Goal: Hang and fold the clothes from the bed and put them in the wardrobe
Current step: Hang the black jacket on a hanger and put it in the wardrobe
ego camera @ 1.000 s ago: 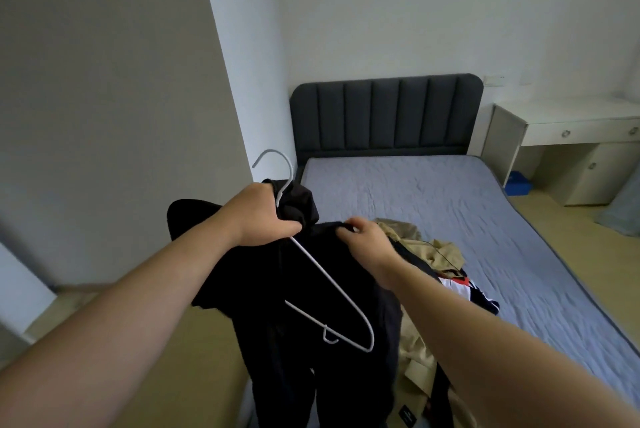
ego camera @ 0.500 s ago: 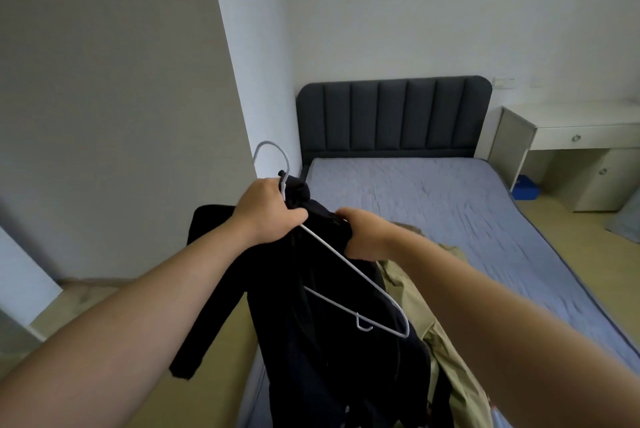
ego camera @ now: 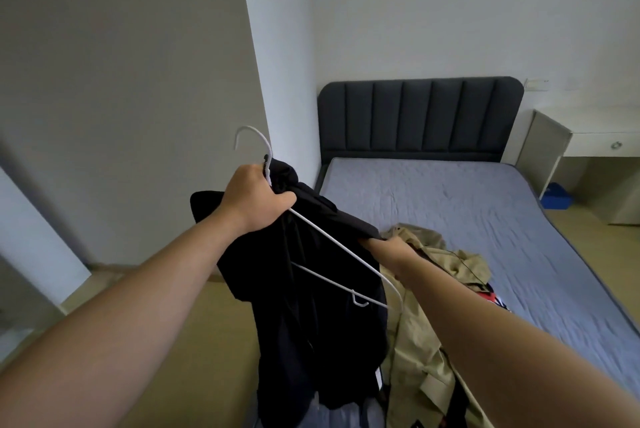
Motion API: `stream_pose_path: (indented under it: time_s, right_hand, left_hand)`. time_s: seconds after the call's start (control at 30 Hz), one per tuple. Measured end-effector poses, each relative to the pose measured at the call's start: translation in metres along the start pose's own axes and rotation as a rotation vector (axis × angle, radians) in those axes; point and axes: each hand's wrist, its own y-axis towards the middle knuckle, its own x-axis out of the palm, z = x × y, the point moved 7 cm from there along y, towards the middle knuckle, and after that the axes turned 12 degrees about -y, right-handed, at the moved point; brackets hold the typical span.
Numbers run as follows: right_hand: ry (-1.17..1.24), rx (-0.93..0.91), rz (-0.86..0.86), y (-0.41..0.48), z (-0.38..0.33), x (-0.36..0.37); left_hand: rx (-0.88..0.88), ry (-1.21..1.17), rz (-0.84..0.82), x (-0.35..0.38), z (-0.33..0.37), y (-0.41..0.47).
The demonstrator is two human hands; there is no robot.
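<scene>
Black garment (ego camera: pixel 311 341) is bunched at the collar inside the left hand (ego camera: pixel 256 199), whose fingers also close round the white hanger (ego camera: pixel 329 240) at its neck. From that fist the hanger's bare arm slants down toward the bed (ego camera: pixel 467 220); the right hand (ego camera: pixel 391 247) pinches the shoulder cloth just above it, nearer its tip. The cloth hangs over the bed's near left corner, beside a khaki coat (ego camera: pixel 415 351) on the bed.

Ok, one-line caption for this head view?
Left hand grips hanger and black garment; right hand holds its edge, by the bed.
</scene>
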Motion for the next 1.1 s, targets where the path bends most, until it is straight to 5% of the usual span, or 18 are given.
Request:
stream_pose_path:
  time_s: [0.13,0.37,0.63,0.9,1.1]
  right_hand:
    - [0.179,-0.006,-0.199,0.010,0.007,0.024]
    - [0.198,-0.112,-0.270,0.017,-0.019,0.043]
    - [-0.305,-0.332,-0.115,0.008,-0.096,0.037]
    - [-0.159,-0.706,-0.111,-0.060,-0.211,0.104]
    - [0.042,-1.028,-0.339,-0.155,-0.262,0.165]
  left_hand:
    - [-0.036,-0.016,0.062,-0.028,-0.006,0.004]
    - [-0.110,0.010,0.157,-0.077,-0.025,-0.002]
    - [-0.297,0.234,0.369,-0.149,-0.072,-0.048]
    - [-0.493,0.392,0.544,-0.202,-0.105,-0.118]
    - [-0.558,0.493,0.661,-0.233,-0.109,-0.165]
